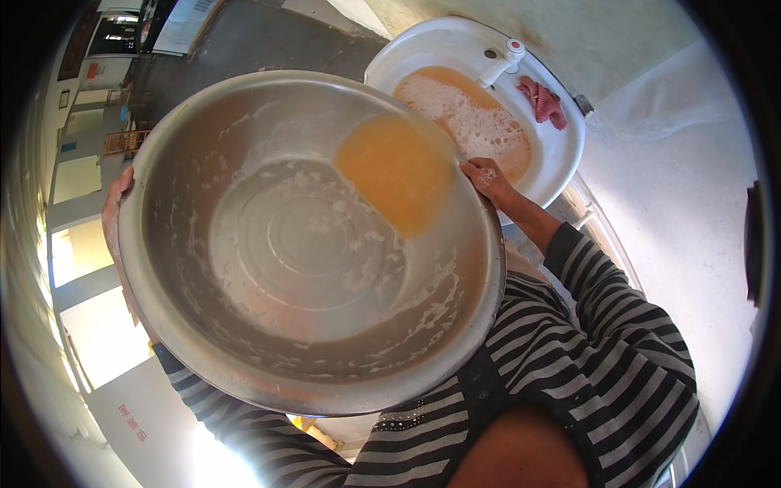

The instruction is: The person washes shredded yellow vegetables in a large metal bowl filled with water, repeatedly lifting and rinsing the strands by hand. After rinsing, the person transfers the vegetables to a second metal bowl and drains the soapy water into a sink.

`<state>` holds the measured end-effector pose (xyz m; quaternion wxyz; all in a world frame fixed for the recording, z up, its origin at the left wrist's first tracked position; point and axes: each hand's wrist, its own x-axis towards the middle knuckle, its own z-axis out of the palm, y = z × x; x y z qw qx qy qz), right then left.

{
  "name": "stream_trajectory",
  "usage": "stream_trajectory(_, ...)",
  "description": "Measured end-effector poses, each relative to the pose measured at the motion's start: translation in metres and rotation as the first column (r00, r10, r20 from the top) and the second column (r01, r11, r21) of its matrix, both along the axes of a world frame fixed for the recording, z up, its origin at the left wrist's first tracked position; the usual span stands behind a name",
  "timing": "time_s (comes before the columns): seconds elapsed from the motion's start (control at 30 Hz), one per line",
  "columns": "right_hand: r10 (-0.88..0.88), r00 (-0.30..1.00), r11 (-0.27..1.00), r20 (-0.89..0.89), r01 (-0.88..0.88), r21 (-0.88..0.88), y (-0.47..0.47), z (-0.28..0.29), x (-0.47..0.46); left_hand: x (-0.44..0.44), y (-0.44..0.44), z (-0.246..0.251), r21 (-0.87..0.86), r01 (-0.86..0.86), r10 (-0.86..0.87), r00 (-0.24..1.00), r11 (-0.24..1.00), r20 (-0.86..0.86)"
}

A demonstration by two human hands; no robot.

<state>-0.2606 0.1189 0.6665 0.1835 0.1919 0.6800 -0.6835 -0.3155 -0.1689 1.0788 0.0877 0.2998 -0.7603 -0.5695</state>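
A large stainless steel basin point(293, 238) is tilted towards a white washbasin point(564, 158), and both my hands grip its rim. My left hand point(116, 207) holds the far left edge; most of its fingers are hidden behind the metal. On the right edge, beside the washbasin, is my right hand point(488, 180), with suds on its back. A pool of yellowish-brown water point(399, 177) has gathered at the basin's low side. Foam streaks cling to the inner wall. Foamy brownish water point(470, 116) stands in the washbasin.
A white tap point(503, 67) with a red-marked knob rises from the washbasin's back rim. A crumpled red cloth point(543, 100) lies beside it. A pale wall point(677, 134) runs behind the washbasin. Farther off stands a wooden chair point(125, 142). Grey floor point(268, 43) shows beyond the basin.
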Motion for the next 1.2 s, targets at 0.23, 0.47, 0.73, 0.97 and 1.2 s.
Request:
stream_trajectory(0.23, 0.055, 0.997, 0.994, -0.058, -0.049, 0.102, 0.001, -0.001, 0.002, -0.003, -0.006, 0.003, 0.064, 0.078, -0.075, 0.996, 0.995, -0.046)
stream_trajectory(0.47, 0.226, 0.936, 0.897, -0.269, -0.093, 0.432, 0.021, -0.002, -0.002, -0.017, -0.032, -0.011, 0.117, 0.278, -0.268, 0.959, 0.954, -0.094)
stream_trajectory(0.73, 0.77, 0.514, 0.526, -0.378, -0.176, 0.832, -0.007, 0.044, -0.036, -0.034, -0.049, -0.014, -0.053, 0.24, -0.244, 0.961, 0.969, -0.129)
stream_trajectory(0.97, 0.984, 0.091, 0.169, -0.15, -0.252, 0.953, -0.091, 0.046, -0.052, -0.025, -0.056, -0.008, -0.085, 0.238, -0.251, 0.944, 0.968, -0.216)
stream_trajectory(1.2, 0.988, 0.123, 0.112, -0.094, -0.149, 0.982, -0.124, 0.015, -0.067, -0.029, -0.065, -0.01, -0.016, 0.274, -0.271, 0.938, 0.962, -0.217)
